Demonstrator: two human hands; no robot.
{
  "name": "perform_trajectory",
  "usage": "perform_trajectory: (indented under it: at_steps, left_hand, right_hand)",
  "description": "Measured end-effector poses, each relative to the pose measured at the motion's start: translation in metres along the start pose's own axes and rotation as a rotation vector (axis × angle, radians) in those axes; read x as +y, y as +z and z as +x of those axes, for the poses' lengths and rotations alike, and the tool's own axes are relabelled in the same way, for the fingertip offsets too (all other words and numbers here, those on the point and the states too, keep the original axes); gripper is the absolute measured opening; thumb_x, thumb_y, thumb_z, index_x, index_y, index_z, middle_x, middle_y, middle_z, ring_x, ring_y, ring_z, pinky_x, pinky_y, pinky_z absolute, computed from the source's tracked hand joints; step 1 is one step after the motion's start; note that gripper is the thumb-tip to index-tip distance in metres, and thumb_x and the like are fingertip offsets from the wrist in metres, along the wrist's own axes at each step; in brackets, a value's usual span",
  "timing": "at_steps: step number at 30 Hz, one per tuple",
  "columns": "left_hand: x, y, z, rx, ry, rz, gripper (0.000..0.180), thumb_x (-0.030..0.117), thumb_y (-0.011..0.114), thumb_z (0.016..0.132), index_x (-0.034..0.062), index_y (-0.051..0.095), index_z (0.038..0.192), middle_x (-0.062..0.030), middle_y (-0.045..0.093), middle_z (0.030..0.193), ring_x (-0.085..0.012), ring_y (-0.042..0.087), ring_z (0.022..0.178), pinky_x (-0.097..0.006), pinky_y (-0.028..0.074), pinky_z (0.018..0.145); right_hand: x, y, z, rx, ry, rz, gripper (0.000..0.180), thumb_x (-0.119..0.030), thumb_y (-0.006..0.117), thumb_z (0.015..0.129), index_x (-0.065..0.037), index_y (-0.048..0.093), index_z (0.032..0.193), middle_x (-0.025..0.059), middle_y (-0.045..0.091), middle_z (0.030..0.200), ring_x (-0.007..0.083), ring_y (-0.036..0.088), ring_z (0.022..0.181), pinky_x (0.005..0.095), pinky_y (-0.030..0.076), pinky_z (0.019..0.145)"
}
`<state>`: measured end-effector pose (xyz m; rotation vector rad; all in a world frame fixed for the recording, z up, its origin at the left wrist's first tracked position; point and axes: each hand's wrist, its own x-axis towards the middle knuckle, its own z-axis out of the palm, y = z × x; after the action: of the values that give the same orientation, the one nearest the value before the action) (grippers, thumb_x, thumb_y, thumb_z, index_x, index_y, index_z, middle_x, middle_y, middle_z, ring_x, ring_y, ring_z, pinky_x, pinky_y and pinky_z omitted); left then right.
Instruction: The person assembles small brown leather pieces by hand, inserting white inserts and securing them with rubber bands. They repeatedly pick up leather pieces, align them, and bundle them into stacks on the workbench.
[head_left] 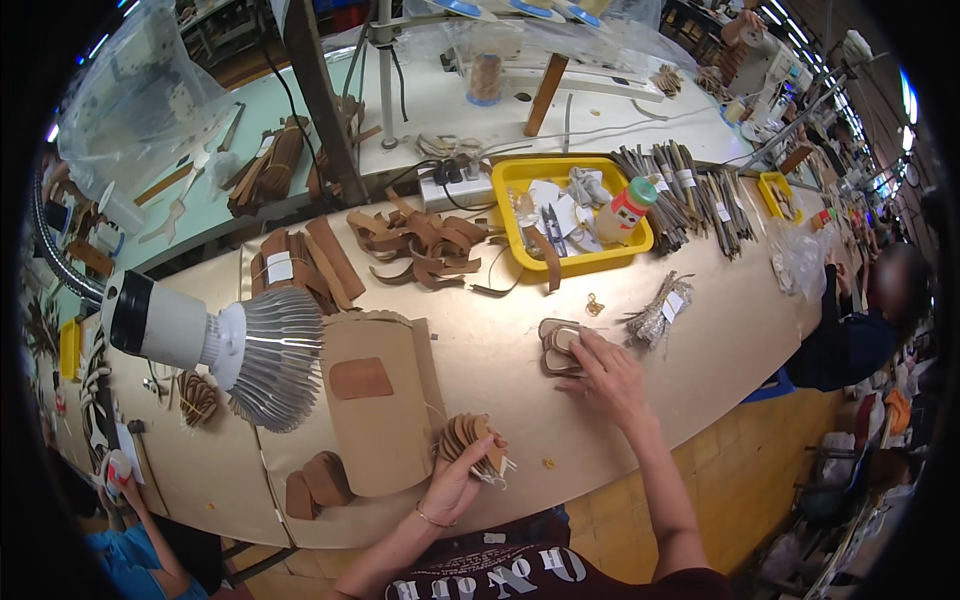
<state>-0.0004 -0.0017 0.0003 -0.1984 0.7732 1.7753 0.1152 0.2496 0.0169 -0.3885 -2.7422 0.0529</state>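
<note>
My left hand [452, 488] is closed round a bundle of brown leather pieces [468, 436], fanned out, with white thread ends hanging from it. To the right, my right hand [610, 378] reaches over a small stack of rounded leather pieces [556, 340] lying on the table. Its fingertips and thumb close on the stack; the palm hides part of it. Left of my left hand lies a cardboard sheet [385, 440] with a reddish-brown leather patch [361, 379] on it. Dark brown rounded leather pieces [326, 478] rest near the front edge.
A yellow tray [575, 266] holds a bottle [626, 212], snips and scraps. Leather strips [425, 240] pile beside it; bundled strips [680, 185] and a silvery bundle [655, 312] lie right. A lamp [265, 350] juts in from the left. Co-workers sit at both sides.
</note>
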Motion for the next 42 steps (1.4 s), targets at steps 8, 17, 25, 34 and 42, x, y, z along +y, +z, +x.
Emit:
perform_trajectory:
  at_steps: [8,17,25,34,42]
  left_hand:
    - [-0.001,0.002,-0.001,0.015,0.001,-0.016,0.039,0.009,0.064,0.092,0.0048,0.047,0.127,-0.0057,0.057,0.106,-0.0187,0.059,0.100,-0.033,0.050,0.088]
    - [-0.002,0.004,0.001,0.013,0.008,-0.017,0.038,0.009,0.063,0.092,0.0047,0.048,0.126,-0.0063,0.058,0.105,-0.0190,0.059,0.100,-0.033,0.050,0.088]
    - [-0.001,0.010,0.002,0.018,0.006,-0.008,0.037,0.009,0.061,0.093,0.0052,0.047,0.127,-0.0067,0.057,0.107,-0.0197,0.059,0.102,-0.034,0.050,0.090]
    - [0.007,0.034,0.014,-0.020,0.118,0.005,0.036,0.008,0.059,0.094,0.0071,0.047,0.128,-0.0071,0.056,0.121,-0.0191,0.056,0.112,-0.033,0.049,0.093]
    - [0.007,0.034,0.010,-0.042,0.194,-0.049,0.039,0.007,0.057,0.095,0.0059,0.044,0.132,-0.0048,0.052,0.128,-0.0139,0.051,0.117,-0.031,0.044,0.100]
  right_hand:
    - [0.013,0.004,0.013,-0.075,0.058,0.075,0.044,-0.021,0.067,0.084,-0.002,0.057,0.122,0.0147,0.063,0.115,0.0270,0.065,0.093,0.0363,0.051,0.083]
    - [0.026,0.009,0.038,-0.126,0.209,0.013,0.052,-0.016,0.059,0.089,-0.004,0.044,0.137,0.0154,0.063,0.110,0.0282,0.064,0.088,0.0391,0.050,0.078]
    - [0.024,0.013,0.042,-0.107,0.263,0.081,0.055,-0.020,0.062,0.089,-0.006,0.043,0.139,0.0144,0.060,0.111,0.0308,0.061,0.095,0.0414,0.050,0.081]
    - [-0.060,-0.036,0.032,0.162,0.596,0.882,0.046,-0.007,0.074,0.080,-0.003,0.058,0.124,0.0138,0.064,0.106,0.0253,0.064,0.098,0.0318,0.050,0.084]
    - [-0.134,-0.042,0.020,0.103,0.488,0.774,0.040,-0.009,0.071,0.084,-0.004,0.061,0.122,0.0166,0.059,0.108,0.0283,0.063,0.098,0.0322,0.050,0.083]
